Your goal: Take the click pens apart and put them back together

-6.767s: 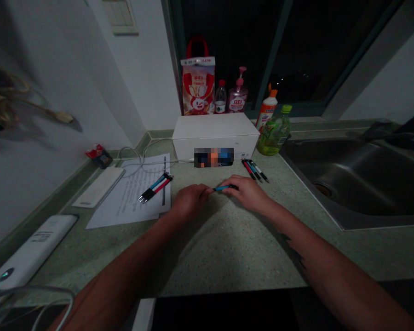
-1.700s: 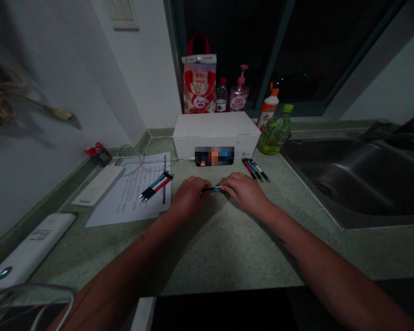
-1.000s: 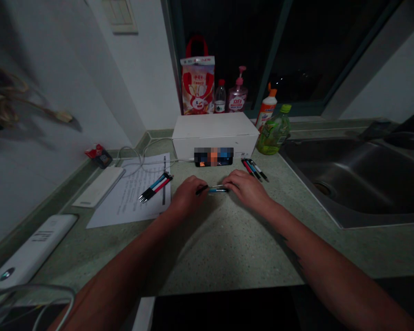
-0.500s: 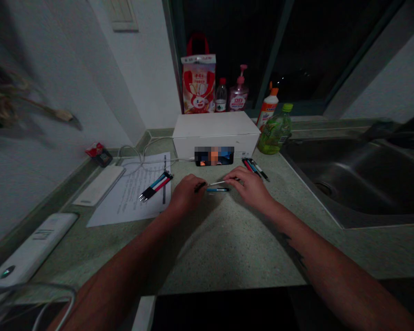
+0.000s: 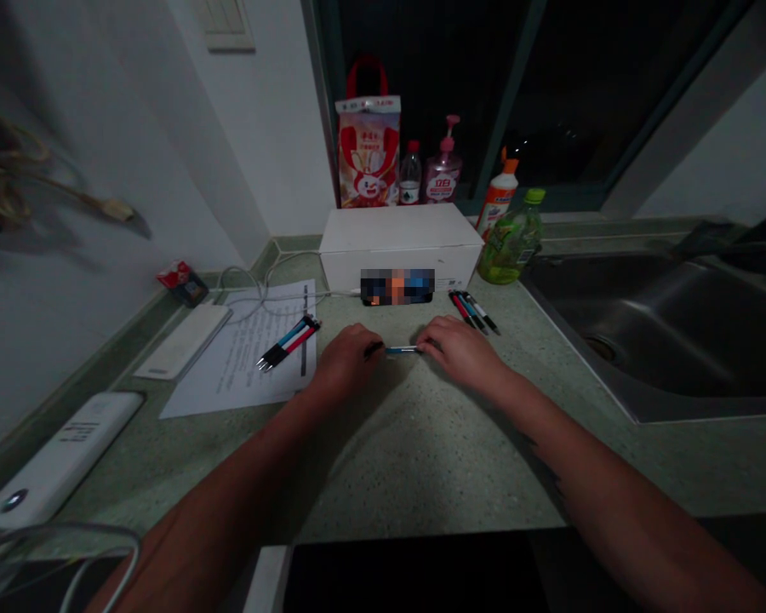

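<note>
Both hands meet over the green speckled counter point(image 5: 421, 460). My left hand point(image 5: 345, 362) is closed round the black grip end of a pen. My right hand point(image 5: 460, 351) is closed on the other end, and the pen's blue barrel point(image 5: 401, 349) spans the gap between them. A bundle of pens point(image 5: 288, 342) lies on a printed paper sheet point(image 5: 246, 362) to the left. Three more pens point(image 5: 472, 312) lie to the right, beside a phone point(image 5: 397, 287) that leans on a white box point(image 5: 399, 241).
A steel sink point(image 5: 664, 332) fills the right side. A green bottle point(image 5: 511, 240), an orange-capped bottle point(image 5: 499, 200), a pump bottle point(image 5: 440, 166) and a red bag point(image 5: 368, 145) stand behind the box. At the left are a white slab point(image 5: 182, 340), a power bank point(image 5: 57, 460) and cables point(image 5: 255, 285).
The pen was whole between my hands at first, then came apart with a thin refill showing. Now my hands have closed together again and the refill no longer shows.
</note>
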The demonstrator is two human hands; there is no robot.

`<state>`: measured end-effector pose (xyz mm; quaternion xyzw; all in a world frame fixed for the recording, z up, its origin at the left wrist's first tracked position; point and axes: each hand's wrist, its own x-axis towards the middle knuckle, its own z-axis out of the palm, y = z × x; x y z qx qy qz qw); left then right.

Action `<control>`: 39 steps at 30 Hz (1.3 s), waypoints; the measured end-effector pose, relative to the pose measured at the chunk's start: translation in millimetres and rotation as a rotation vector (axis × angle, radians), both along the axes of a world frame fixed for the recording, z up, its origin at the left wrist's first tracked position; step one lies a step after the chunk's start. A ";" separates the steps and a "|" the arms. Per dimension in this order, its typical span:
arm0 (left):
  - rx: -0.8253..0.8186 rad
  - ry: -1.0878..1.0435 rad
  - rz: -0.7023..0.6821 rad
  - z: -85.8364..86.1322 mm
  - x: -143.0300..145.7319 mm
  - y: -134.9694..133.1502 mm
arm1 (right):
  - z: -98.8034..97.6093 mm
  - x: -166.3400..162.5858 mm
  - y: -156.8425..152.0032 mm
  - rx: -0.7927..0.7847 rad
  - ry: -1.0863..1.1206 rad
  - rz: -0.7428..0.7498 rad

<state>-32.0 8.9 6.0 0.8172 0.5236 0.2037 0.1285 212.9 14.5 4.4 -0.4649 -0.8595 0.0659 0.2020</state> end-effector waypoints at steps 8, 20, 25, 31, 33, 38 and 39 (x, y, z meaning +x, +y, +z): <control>-0.012 0.050 0.009 -9.8 0.5 2.0 | 4.8 8.0 0.5 -0.130 -0.041 0.077; -0.047 -0.331 0.089 -6.0 -1.0 0.3 | -2.8 -12.5 -6.2 -0.028 0.055 0.035; -0.254 -0.625 -0.014 -10.0 7.7 -5.8 | 1.7 -16.3 -12.9 0.010 0.143 0.133; -0.284 -0.635 -0.010 -6.0 11.2 -8.2 | 4.1 -15.4 -13.3 -0.002 0.143 0.105; -0.236 -0.573 0.036 -3.0 10.1 -7.7 | 5.6 -13.3 -12.1 -0.014 0.152 0.054; -0.120 -0.460 0.105 3.6 8.1 -8.4 | 5.6 -11.4 -9.8 -0.032 0.177 -0.030; -0.112 -0.444 0.111 4.5 8.0 -8.7 | 5.1 -11.8 -9.6 -0.042 0.182 -0.036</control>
